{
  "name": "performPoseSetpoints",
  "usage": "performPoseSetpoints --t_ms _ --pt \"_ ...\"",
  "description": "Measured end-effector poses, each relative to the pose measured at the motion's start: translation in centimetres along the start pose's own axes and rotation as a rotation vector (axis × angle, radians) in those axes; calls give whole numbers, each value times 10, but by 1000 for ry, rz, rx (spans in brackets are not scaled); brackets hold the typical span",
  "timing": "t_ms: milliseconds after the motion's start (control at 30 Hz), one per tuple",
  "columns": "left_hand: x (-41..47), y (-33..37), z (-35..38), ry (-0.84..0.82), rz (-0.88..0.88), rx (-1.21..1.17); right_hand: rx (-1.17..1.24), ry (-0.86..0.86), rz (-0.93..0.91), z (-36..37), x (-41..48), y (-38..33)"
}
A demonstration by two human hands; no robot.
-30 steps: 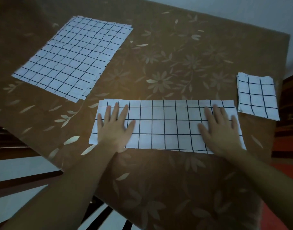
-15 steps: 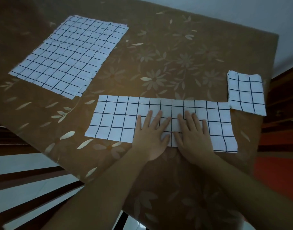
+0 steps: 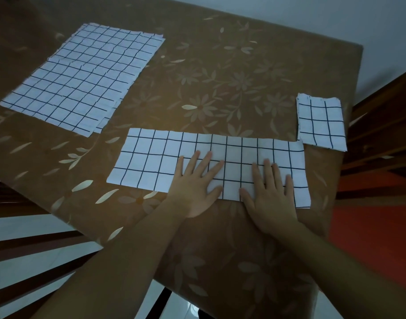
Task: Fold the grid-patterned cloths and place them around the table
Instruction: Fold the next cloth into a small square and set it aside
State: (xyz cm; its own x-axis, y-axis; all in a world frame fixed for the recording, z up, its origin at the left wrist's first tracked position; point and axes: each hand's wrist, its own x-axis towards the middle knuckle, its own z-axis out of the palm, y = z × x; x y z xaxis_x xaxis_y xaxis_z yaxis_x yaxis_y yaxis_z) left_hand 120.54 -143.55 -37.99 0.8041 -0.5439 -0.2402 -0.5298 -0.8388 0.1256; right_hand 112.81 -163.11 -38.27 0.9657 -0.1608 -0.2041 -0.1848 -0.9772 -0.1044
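Observation:
A long white cloth strip with a black grid (image 3: pixel 151 157) lies flat near the table's front edge. My left hand (image 3: pixel 195 183) presses palm-down on its middle, fingers spread. My right hand (image 3: pixel 268 189) lies flat on the strip's right part, fingers spread too. A small folded grid cloth (image 3: pixel 320 122) rests at the right edge of the table, just touching the strip's far right corner. A stack of larger unfolded grid cloths (image 3: pixel 87 77) lies at the far left.
The table wears a brown tablecloth with a pale flower print (image 3: pixel 220 88). Dark wooden chair parts (image 3: pixel 381 125) stand by the right edge, above a red floor. White floor tiles and dark slats show at the lower left.
Both hands slid from the strip's ends to its middle, and have since drifted slightly apart, the right hand moving right. The strip stays flat.

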Motion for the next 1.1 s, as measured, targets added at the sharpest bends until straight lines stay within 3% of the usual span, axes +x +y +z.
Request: performPoseSetpoints --t_ms 133,333,500,667,800,1100 --pt "-5 10 -5 2 -16 -23 18 -7 22 -4 -11 10" --pt "-16 74 -4 152 224 -143 105 87 -38 -18 -20 22" --pt "-14 95 5 243 109 -287 115 133 -277 -28 -38 69" --pt "-14 100 11 381 123 -371 51 278 -345 -27 -40 105" --pt "-15 108 11 360 72 -393 3 306 -475 -24 -32 108" --pt "-25 139 -3 432 73 -287 108 328 -519 -35 -48 80"
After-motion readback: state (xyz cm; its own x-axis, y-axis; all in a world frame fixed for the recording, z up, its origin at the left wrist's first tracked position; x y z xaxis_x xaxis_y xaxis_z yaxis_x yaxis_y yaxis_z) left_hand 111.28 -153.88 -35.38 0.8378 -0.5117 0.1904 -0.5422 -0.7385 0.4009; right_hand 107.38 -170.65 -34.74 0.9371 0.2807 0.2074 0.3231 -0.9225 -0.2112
